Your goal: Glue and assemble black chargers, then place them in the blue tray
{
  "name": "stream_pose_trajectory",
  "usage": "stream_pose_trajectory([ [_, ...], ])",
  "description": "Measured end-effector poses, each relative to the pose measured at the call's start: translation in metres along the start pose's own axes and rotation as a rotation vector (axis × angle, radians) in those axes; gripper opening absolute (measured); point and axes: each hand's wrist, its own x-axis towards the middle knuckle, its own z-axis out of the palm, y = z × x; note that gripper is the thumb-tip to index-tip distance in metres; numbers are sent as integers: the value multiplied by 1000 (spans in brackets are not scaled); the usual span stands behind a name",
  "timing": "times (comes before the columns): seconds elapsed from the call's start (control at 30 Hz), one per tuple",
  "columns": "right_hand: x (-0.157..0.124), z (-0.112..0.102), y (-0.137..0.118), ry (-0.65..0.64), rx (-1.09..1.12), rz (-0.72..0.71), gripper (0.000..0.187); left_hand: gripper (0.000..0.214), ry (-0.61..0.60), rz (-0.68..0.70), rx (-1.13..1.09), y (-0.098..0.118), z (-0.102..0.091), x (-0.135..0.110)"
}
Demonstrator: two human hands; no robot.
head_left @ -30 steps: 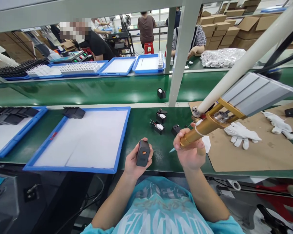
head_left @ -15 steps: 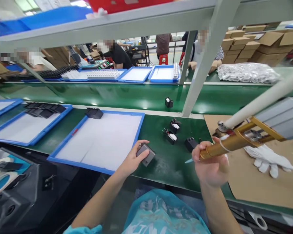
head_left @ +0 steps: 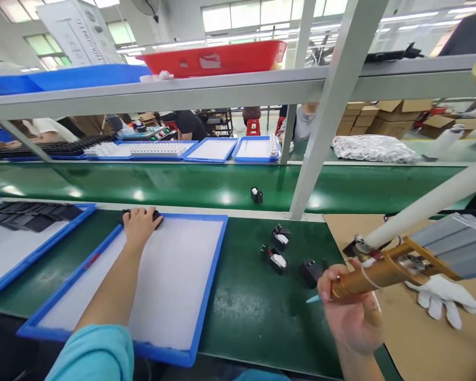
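Gripping a gold tool (head_left: pixel 365 283), the right hand (head_left: pixel 351 312) has its fingers wrapped tight around the barrel. The tool's long axis runs from upper right down to lower left, its pale tip (head_left: pixel 312 299) pointing left over the green bench (head_left: pixel 246 312). Left of the tool, the left hand (head_left: pixel 139 226) lies palm-down on black chargers (head_left: pixel 155 216) at the far corner of the blue tray (head_left: pixel 206 296); whether its fingers clasp one I cannot tell. Three more chargers (head_left: pixel 280 253) lie between tray and tool. Right of the tool, a white glove (head_left: pixel 440 293) rests on cardboard (head_left: pixel 420 338).
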Motion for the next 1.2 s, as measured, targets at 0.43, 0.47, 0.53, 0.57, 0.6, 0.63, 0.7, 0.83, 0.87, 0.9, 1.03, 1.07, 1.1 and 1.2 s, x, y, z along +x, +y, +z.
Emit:
stream_pose_trajectory([
  [0.43,0,5,0,-17,-95,-45,41,80,-311,557,-495,185,24,93],
  [0.47,-2,4,2,8,-105,-47,39,81,-346,580,-498,206,27,101],
  [0.53,-6,2,5,57,-131,-58,36,78,-394,611,-493,237,33,114],
  [0.57,-7,0,6,77,-148,-66,36,71,-411,623,-491,246,36,119],
  [0.6,-8,-2,7,92,-166,-70,37,61,-424,633,-489,253,37,123],
  [0.63,-9,-4,8,99,-182,-70,38,51,-430,637,-486,255,38,125],
  [0.7,-9,-7,7,97,-203,-53,40,37,-420,619,-472,254,34,124],
  [0.83,-7,-8,3,55,-192,-40,35,41,-358,537,-412,232,6,96],
  [0.87,-6,-8,1,41,-178,-46,34,42,-338,525,-399,225,-5,84],
  [0.9,-6,-7,0,27,-161,-51,34,42,-319,518,-391,218,-18,68],
  [1.03,-6,-4,-4,-38,-94,-56,33,39,-277,525,-444,193,-68,-16],
  [1.07,-6,-4,-5,-53,-78,-58,33,38,-292,524,-476,189,-78,-40],
  [1.1,-7,-3,-5,-68,-62,-58,33,37,-319,528,-518,185,-85,-66],
  [1.2,-9,-1,-7,-81,-27,-53,37,32,-445,541,-663,183,-94,-136],
])
